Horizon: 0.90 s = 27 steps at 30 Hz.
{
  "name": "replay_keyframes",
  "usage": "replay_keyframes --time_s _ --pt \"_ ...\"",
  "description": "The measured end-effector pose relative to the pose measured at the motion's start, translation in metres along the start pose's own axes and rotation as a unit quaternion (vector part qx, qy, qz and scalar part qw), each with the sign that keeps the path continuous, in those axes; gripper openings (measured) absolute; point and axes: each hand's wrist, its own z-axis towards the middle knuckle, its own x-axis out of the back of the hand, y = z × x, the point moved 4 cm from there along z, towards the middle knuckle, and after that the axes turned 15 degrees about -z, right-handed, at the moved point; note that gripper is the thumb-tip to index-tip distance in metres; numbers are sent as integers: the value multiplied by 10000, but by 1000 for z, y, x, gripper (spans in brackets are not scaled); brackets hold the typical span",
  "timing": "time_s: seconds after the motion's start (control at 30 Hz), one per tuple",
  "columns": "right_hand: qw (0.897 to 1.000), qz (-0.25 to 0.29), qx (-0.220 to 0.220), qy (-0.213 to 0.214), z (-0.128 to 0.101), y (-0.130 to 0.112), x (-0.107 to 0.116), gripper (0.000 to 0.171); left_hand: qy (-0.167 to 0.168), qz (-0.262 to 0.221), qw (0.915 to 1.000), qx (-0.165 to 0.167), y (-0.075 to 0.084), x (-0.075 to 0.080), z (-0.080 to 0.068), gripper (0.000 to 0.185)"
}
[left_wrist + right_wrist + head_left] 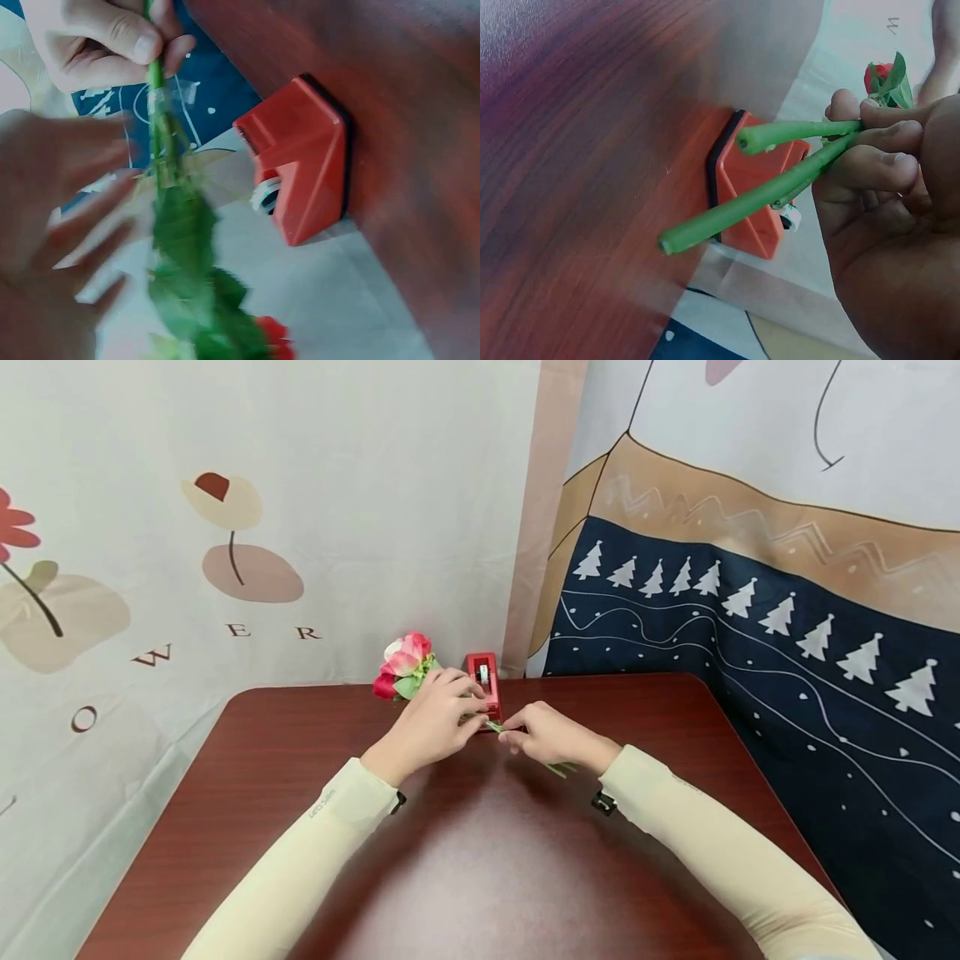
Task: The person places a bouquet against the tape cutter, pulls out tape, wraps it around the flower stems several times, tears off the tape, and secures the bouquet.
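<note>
Right hand (885,225) grip pinches two green stems (780,176), long axis running left toward the flowers (405,664); left hand (431,727) wraps them beside the red tape dispenser (483,681) on the worktop (480,860).

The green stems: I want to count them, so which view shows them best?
The right wrist view: two green stems lie side by side, cut ends bare, pinched by the right hand. The left wrist view shows them blurred, with leaves. The head view shows only slivers between the hands.
</note>
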Motion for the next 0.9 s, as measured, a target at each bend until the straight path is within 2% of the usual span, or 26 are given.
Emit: replay_keyframes --time_s 0.07,0.17,0.23,0.37,0.43,0.5,0.57,0.63,0.67,0.7,0.73,0.77,0.9 --pt "9998 174 -107 70 -2 2 3 20 409 -330 9982 -287 3 1 -6 9" --pt "9985 420 -277 230 -5 4 9 18 637 -862 9934 -419 4 -2 -15 9" --pt "9971 569 -364 351 -7 5 13 17 574 -1149 9916 -155 2 -6 -19 12" --pt "9946 826 -434 464 -9 3 19 18 203 -1690 9810 927 -10 -21 -22 20" --pt "9933 986 -451 400 -9 2 18 17 -55 -2106 9668 1449 -17 -31 -24 27" --pt "9922 1132 -449 277 -10 1 16 18 -263 -2707 9445 1845 -22 -40 -24 33" --pt "9908 1272 -430 167 -10 0 14 19 -391 -3459 9129 2129 -25 -47 -25 39" --pt "9896 1374 -407 118 -11 -1 12 19 -409 -4117 8823 2246 -25 -52 -25 43" --pt "9893 1403 -390 115 -11 -2 12 20 -418 -4388 8688 2255 -26 -53 -24 45" --pt "9888 1437 -384 123 -12 -2 11 20 -417 -4576 8596 2234 -26 -54 -24 45" --pt "9885 1458 -377 140 -12 -1 11 19 -412 -4709 8529 2215 -26 -55 -23 43" --pt "9880 1486 -383 147 -12 -1 11 19 -405 -4776 8499 2189 -27 -55 -22 40" --pt "9877 1505 -391 147 -13 1 11 20 -297 -4823 8472 2207 -27 -55 -21 33"
